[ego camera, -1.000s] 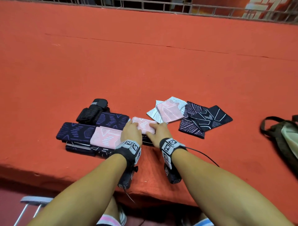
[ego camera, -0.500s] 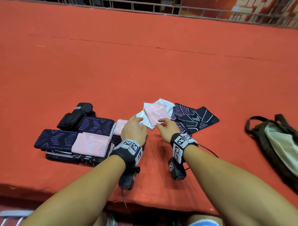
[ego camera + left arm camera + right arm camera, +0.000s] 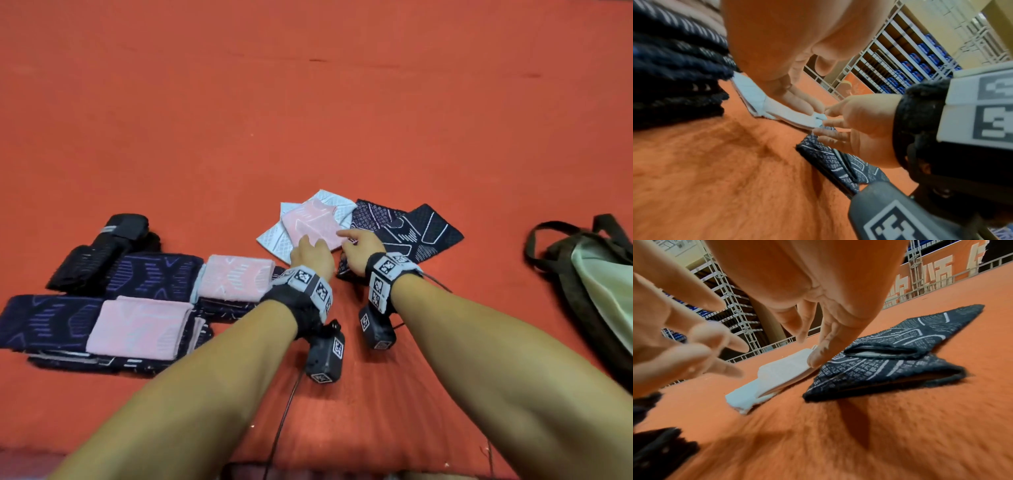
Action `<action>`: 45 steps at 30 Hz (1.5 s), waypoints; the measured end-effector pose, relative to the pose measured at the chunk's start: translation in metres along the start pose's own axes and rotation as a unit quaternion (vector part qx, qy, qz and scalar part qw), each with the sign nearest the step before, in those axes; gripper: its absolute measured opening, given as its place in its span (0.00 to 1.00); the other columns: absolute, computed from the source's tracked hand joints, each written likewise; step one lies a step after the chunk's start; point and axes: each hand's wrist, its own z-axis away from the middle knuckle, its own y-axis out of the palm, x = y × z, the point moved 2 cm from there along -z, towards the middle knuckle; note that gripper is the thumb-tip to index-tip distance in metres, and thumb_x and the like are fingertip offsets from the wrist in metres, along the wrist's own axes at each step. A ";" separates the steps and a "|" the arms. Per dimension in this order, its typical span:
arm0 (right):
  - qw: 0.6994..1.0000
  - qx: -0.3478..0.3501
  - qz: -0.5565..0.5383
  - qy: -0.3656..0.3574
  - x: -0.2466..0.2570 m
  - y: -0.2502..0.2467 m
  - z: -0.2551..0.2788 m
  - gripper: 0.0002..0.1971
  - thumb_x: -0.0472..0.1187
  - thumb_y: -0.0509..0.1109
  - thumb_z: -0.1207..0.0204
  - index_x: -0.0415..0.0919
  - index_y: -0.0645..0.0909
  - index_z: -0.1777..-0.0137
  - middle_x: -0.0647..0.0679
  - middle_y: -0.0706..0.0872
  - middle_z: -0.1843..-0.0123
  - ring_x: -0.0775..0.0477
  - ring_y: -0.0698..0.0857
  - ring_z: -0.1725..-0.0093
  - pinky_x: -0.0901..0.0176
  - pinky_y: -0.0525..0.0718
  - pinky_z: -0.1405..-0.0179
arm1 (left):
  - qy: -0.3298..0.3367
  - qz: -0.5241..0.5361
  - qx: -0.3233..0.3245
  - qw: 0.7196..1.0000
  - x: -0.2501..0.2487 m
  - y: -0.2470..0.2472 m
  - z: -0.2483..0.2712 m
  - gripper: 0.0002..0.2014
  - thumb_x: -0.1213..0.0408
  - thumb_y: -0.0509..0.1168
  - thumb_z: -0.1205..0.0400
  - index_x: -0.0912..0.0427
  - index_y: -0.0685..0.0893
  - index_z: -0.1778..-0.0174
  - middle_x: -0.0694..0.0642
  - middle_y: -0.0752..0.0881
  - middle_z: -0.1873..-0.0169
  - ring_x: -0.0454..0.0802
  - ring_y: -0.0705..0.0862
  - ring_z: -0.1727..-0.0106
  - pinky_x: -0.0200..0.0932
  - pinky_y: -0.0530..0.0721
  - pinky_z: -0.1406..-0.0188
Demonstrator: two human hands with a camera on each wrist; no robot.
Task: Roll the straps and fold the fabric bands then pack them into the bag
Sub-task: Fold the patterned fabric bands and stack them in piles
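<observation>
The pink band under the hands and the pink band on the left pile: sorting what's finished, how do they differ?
The pink band under the hands lies flat and unfolded on a white band; the pink band on the pile is folded thick and lies on dark bands. The left hand and right hand touch the first; nothing touches the second. Both are pink with pale line patterns.

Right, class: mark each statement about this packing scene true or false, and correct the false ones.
1. Both hands reach to the pink band. True.
2. The bag sits at the left hand's side. False: it lies far right, beyond the right hand.
3. The pink band lies on a white band. True.
4. The folded stacks are already in the bag. False: they sit on the orange cloth.
5. The black straps lie unrolled. False: they are rolled.
</observation>
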 end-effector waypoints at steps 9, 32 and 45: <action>0.992 0.050 -0.094 0.060 0.004 0.012 -0.054 0.05 0.41 0.72 0.22 0.53 0.84 0.50 0.47 0.88 0.65 0.41 0.89 0.62 0.41 0.90 0.51 | -0.101 0.016 -0.075 0.992 -0.016 0.010 -0.024 0.27 0.54 0.56 0.23 0.54 0.78 0.27 0.64 0.70 0.30 0.68 0.85 0.46 0.62 0.85 0.39; 0.923 0.013 -0.322 0.210 -0.038 -0.031 0.107 0.15 0.26 0.61 0.20 0.38 0.89 0.59 0.46 0.74 0.77 0.53 0.69 0.81 0.68 0.68 0.84 | 0.098 -0.021 0.092 0.991 0.037 -0.018 0.097 0.23 0.65 0.54 0.26 0.39 0.88 0.45 0.56 0.91 0.49 0.58 0.90 0.54 0.52 0.90 0.51; 0.979 0.023 -0.182 0.087 -0.064 -0.015 0.194 0.04 0.35 0.73 0.25 0.41 0.90 0.55 0.54 0.85 0.75 0.52 0.80 0.72 0.55 0.84 0.68 | 0.181 -0.113 0.076 0.974 0.082 -0.058 0.145 0.09 0.61 0.72 0.18 0.58 0.90 0.64 0.55 0.83 0.61 0.47 0.78 0.63 0.38 0.74 0.58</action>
